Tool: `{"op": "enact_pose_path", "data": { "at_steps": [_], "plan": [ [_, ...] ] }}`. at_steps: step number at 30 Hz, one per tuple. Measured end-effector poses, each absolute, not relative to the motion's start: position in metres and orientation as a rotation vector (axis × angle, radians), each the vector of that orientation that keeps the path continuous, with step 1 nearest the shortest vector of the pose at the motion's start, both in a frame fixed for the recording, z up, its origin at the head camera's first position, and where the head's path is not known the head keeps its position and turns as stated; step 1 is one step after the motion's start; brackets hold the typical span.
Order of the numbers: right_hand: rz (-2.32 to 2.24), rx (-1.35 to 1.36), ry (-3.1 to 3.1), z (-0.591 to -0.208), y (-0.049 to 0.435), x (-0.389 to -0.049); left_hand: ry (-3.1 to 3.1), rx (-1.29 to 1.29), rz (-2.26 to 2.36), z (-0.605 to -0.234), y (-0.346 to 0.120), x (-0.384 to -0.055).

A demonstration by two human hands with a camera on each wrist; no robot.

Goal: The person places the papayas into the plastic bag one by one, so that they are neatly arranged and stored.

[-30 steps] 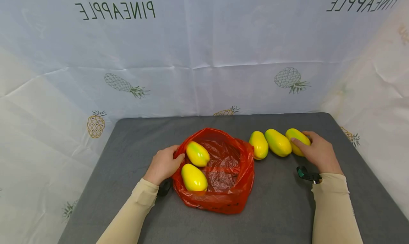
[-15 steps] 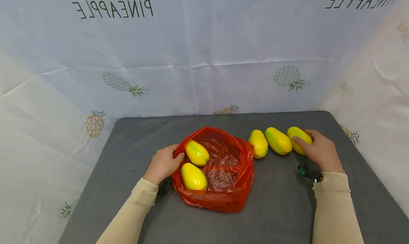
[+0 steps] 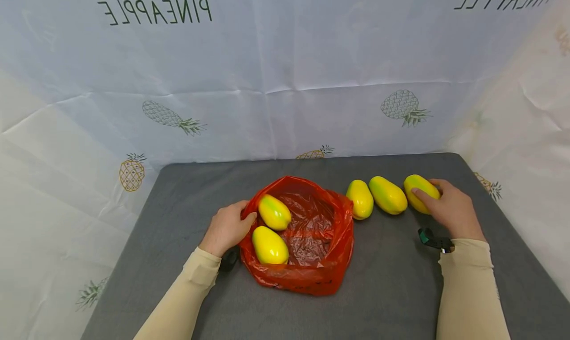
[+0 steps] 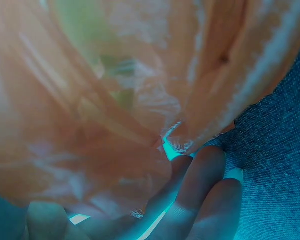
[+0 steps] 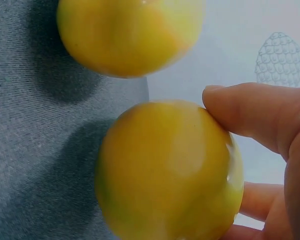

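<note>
1. Grey fabric-covered worktop (image 3: 383, 280) fills the lower frame.
2. Red thin-plastic bag (image 3: 307, 280) lies open at lower centre, containing two glossy yellow oval fruits (image 3: 270, 246).
3. Left hand (image 3: 226, 228) pinches its left rim; right hand (image 3: 458, 212) grips at centre right.
4. Smooth yellow-green oval fruit (image 3: 419, 183) fills that grip; the step seems its pick-up, next calling for steady pressure.

High forward-down head view, close-up wrist views, one shared tabletop (image 3: 383, 290)
</note>
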State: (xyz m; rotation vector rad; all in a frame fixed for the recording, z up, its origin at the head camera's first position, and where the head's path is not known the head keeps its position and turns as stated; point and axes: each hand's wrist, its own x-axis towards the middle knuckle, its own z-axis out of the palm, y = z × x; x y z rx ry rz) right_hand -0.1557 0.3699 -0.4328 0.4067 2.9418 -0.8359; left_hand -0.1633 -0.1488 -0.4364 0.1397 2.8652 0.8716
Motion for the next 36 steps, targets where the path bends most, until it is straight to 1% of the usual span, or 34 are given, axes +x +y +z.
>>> {"op": "enact_pose_path", "data": {
  "at_steps": [14,21,28,36],
  "plan": [
    [-0.817,0.414,2.989,-0.414,0.364,-0.149,2.873,0.129,0.881,-0.439,-0.15,-0.162],
    [-0.798,0.363,3.017,-0.406,0.357,-0.147,2.871,0.126,0.885,-0.441,-0.149,-0.163],
    [-0.793,0.279,3.052,-0.394,0.34,-0.146,2.875,0.118,0.891,-0.441,-0.152,-0.162],
    [-0.835,0.156,3.058,-0.38,0.309,-0.143,2.859,0.112,0.923,-0.44,-0.149,-0.161]
  ]
}}
